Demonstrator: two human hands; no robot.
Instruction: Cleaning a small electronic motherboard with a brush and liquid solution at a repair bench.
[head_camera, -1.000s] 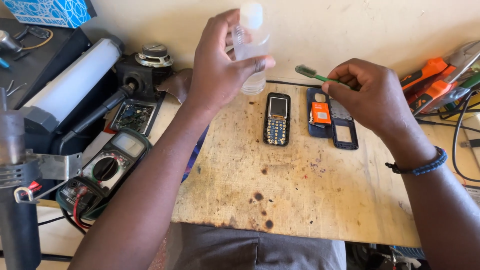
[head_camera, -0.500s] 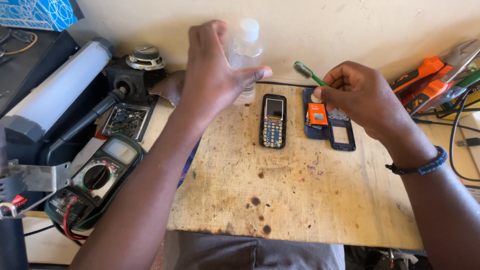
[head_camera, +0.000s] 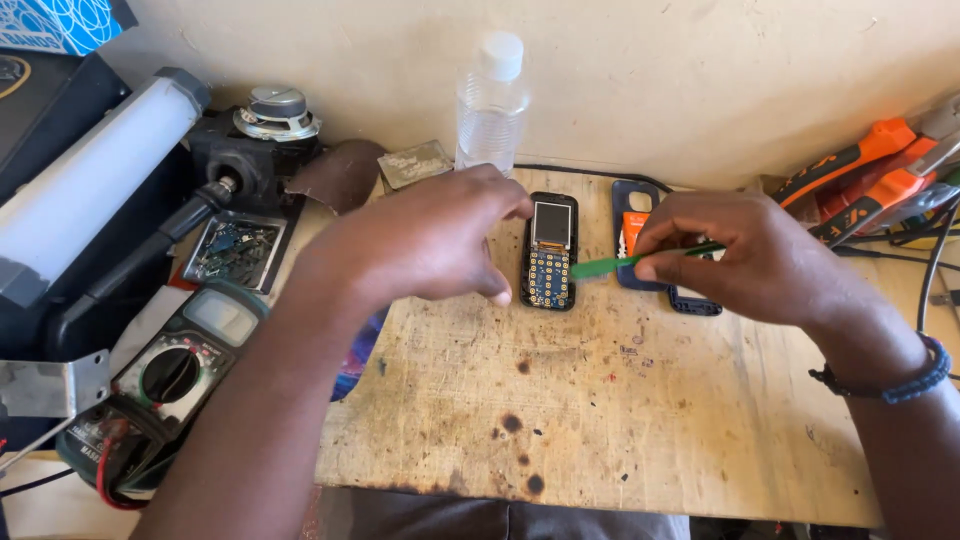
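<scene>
So the clear plastic bottle (head_camera: 489, 100) is out of the left hand (head_camera: 420, 240) now, half a second ago it was held up in the air, and now it's standing upright at the back of the bench (head_camera: 640, 420) against the wall, just behind the opened phone (head_camera: 550, 250). That frees the left hand, which has dropped down right beside the phone on its left, fingers loosely curled, empty, thumb tip nearly touching the phone's edge but I can't say for sure it's in contact. Right hand (head_camera: 740, 255) is closed on a green brush-like tool (head_camera: 625, 263), pinched between thumb and fingers, and it's swung lower than before so the tip now sits right at the phone's right edge. Looks to me like the liquid part is done and the cleaning or prying bit is what's in hand. The phone itself lies flat near the middle back of the bench, front cover off, small screen at the top and the bare blue board with rows of gold keypad contacts below it. Its dark blue back shell with an orange piece (head_camera: 640, 235) lies just right of the phone, partly under the right hand
</scene>
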